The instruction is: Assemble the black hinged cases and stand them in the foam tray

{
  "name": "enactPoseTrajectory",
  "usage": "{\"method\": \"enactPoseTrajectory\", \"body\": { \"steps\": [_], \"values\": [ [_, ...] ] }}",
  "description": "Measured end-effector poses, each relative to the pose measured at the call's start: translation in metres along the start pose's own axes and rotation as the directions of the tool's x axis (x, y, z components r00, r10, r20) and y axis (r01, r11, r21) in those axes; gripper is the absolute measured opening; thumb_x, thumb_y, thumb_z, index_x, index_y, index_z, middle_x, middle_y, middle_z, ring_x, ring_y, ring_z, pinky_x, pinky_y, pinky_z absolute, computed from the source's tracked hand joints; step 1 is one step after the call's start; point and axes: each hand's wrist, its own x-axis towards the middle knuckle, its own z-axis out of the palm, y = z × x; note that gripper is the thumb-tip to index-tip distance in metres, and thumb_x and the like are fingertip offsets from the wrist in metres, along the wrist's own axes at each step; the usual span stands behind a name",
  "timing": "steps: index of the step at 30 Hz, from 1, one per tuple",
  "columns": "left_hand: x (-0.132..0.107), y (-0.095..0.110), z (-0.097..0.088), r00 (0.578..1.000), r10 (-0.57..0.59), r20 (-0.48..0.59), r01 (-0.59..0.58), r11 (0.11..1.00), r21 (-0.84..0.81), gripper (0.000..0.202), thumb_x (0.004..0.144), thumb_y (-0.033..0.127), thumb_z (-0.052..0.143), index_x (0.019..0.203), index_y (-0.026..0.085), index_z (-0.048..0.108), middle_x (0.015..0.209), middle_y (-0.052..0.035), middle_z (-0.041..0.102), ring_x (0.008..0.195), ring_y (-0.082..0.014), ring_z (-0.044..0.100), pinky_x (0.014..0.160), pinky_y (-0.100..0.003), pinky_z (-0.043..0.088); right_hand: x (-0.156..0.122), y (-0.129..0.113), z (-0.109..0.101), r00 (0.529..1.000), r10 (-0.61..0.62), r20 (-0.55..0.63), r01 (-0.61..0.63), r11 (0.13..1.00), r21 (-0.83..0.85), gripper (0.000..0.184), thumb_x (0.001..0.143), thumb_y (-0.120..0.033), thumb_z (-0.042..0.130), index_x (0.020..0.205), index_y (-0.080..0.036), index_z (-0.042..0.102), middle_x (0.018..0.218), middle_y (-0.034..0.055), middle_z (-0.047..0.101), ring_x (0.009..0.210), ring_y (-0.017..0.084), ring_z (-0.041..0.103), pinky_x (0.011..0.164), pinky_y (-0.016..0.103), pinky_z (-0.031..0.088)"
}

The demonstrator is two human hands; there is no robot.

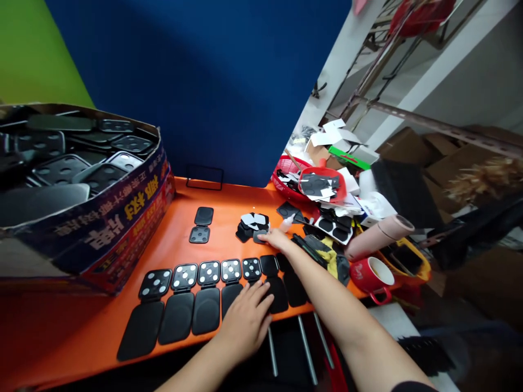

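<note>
Toward twelve o'clock from the outspread left hand, a pile of black-and-white pieces meets the right hand, grip unclear; dragging one carelessly could scatter the others.

Row of cases: black, flat, opened out, side by side along the near edge of the orange table.
Upper halves: five at left with white round spots, others plain.
Lower halves: plain black, longer, some partly hidden.
Pile: loose black and white pieces, overlapping, beyond the row.
Grey piece: flat, at the pile's near edge.
</note>
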Motion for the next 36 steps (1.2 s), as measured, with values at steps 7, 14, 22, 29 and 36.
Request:
{"method": "enactPoseTrajectory", "body": {
  "steps": [7, 14, 22, 29, 36],
  "values": [
    [-0.002, -0.006, -0.002, 0.999, -0.048, -0.019, 0.046, 0.996, -0.072, 0.036, 0.086, 0.024, 0.048, 0.121, 0.021, 0.054, 0.131, -0.0065, 0.054, 0.121, -0.0258, 0.048, 0.101, -0.047, 0.041, -0.051, 0.026, -0.012, 0.983, -0.124, 0.134, 0.082, 0.956, 0.281, 0.030, 0.087, -0.044, 0.042, 0.080, -0.016, 0.053, 0.066, -0.0005, 0.056, 0.056, 0.010, 0.052, 0.054, 0.021, 0.043],
    [-0.001, -0.009, 0.009, 0.998, -0.067, 0.015, 0.068, 0.996, -0.050, 0.036, 0.086, 0.029, 0.050, 0.120, 0.020, 0.055, 0.132, -0.0064, 0.053, 0.120, -0.0264, 0.049, 0.100, -0.045, 0.042, -0.076, 0.020, 0.016, 0.898, -0.375, 0.230, 0.306, 0.908, 0.285, 0.032, 0.084, -0.044, 0.049, 0.067, -0.017, 0.049, 0.064, -0.0024, 0.052, 0.060, 0.011, 0.048, 0.056, 0.022, 0.037],
    [0.000, -0.007, 0.009, 0.996, -0.090, 0.021, 0.091, 0.994, -0.054, 0.035, 0.086, 0.031, 0.049, 0.119, 0.021, 0.056, 0.131, -0.0055, 0.054, 0.121, -0.0253, 0.048, 0.101, -0.043, 0.041, -0.060, 0.016, 0.027, 0.870, -0.394, 0.297, 0.355, 0.918, 0.177, 0.030, 0.086, -0.040, 0.047, 0.065, -0.017, 0.048, 0.063, -0.0032, 0.051, 0.057, 0.010, 0.045, 0.054, 0.022, 0.033],
    [-0.001, -0.008, 0.010, 0.997, -0.080, -0.011, 0.079, 0.994, -0.070, 0.034, 0.086, 0.030, 0.049, 0.118, 0.021, 0.056, 0.130, -0.0065, 0.055, 0.120, -0.0249, 0.049, 0.101, -0.043, 0.041, -0.062, 0.017, 0.031, 0.897, -0.369, 0.244, 0.345, 0.929, 0.135, 0.032, 0.086, -0.038, 0.046, 0.061, -0.018, 0.043, 0.059, -0.0045, 0.046, 0.054, 0.010, 0.040, 0.052, 0.022, 0.028],
    [-0.002, -0.009, 0.012, 0.997, -0.075, -0.019, 0.073, 0.995, -0.064, 0.034, 0.086, 0.030, 0.050, 0.118, 0.021, 0.056, 0.131, -0.0062, 0.054, 0.120, -0.0252, 0.049, 0.101, -0.042, 0.041, -0.064, 0.019, 0.031, 0.891, -0.387, 0.236, 0.358, 0.921, 0.156, 0.032, 0.087, -0.039, 0.045, 0.063, -0.018, 0.043, 0.060, -0.0046, 0.045, 0.056, 0.010, 0.040, 0.053, 0.022, 0.029]
  ]
}}
